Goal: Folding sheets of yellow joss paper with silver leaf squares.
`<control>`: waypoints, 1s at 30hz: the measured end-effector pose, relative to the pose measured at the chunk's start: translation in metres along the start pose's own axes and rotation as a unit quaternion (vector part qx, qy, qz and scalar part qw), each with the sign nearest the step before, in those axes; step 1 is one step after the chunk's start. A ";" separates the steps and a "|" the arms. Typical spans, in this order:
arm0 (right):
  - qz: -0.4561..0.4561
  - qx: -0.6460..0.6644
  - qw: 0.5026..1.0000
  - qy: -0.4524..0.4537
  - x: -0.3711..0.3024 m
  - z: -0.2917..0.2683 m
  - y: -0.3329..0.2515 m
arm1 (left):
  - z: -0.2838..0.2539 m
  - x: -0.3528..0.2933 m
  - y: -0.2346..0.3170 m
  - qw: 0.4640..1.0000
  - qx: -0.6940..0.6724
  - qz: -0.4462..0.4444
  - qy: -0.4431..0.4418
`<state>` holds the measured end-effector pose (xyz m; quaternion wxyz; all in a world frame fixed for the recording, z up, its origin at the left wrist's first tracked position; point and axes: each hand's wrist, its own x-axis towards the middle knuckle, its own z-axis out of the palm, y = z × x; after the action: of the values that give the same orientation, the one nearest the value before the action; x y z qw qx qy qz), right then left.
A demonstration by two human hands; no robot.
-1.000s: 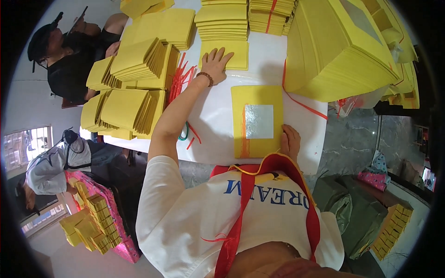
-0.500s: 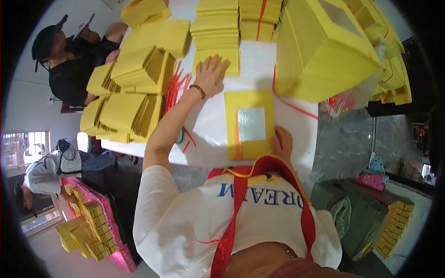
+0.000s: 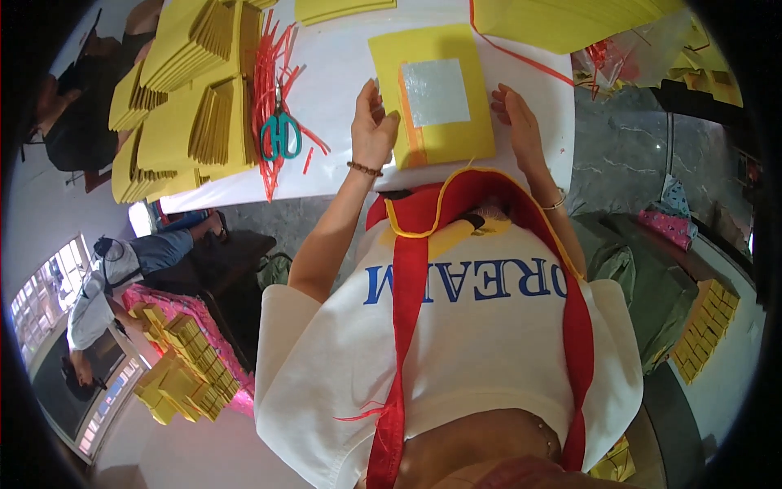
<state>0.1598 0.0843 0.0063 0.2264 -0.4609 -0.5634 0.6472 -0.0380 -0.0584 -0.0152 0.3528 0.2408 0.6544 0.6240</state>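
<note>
A yellow paper packet (image 3: 444, 143) lies flat on the table before me, with a silvery square patch and an orange strip on top; its thickness is hard to tell. My left hand (image 3: 375, 130) is at its left edge, thumb apart from slightly bent fingers, holding nothing. Beside the right edge is my right hand (image 3: 519, 124), fingers loosely curved and free of the packet. To the left, teal-handled scissors (image 3: 280, 136) rest on a bunch of red plastic ties (image 3: 270, 69).
Bundles of folded yellow paper (image 3: 183, 122) fill the table's left side. A large yellow stack (image 3: 562, 24) stands at the far right, a red strap (image 3: 533, 61) in front. The white table's (image 3: 326, 175) near edge is before me. Two people are at the left.
My left hand has come back from the far yellow pile to the packet's left edge. My right hand has moved slightly off its right edge. The view has tilted nearer to me.
</note>
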 end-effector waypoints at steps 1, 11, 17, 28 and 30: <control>0.004 -0.002 1.000 -0.004 -0.002 0.000 0.001 | -0.002 -0.001 -0.002 1.000 0.000 -0.004 0.005; -0.255 -0.228 0.936 -0.088 -0.017 -0.009 0.001 | -0.012 -0.026 0.028 0.880 0.357 0.284 -0.135; -0.339 -0.353 0.862 -0.133 -0.009 -0.011 0.019 | -0.008 -0.040 0.031 0.768 0.483 0.365 -0.212; -0.290 -0.215 0.921 -0.146 -0.005 -0.012 0.019 | -0.018 -0.019 0.033 0.869 0.319 0.237 -0.296; -0.286 -0.180 0.929 -0.149 -0.004 -0.013 0.022 | -0.017 -0.014 0.030 0.899 0.272 0.183 -0.292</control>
<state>0.1774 0.0819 -0.0118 0.2289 -0.2117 -0.8059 0.5033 -0.0460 -0.0770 0.0163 0.3286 0.6141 0.6107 0.3768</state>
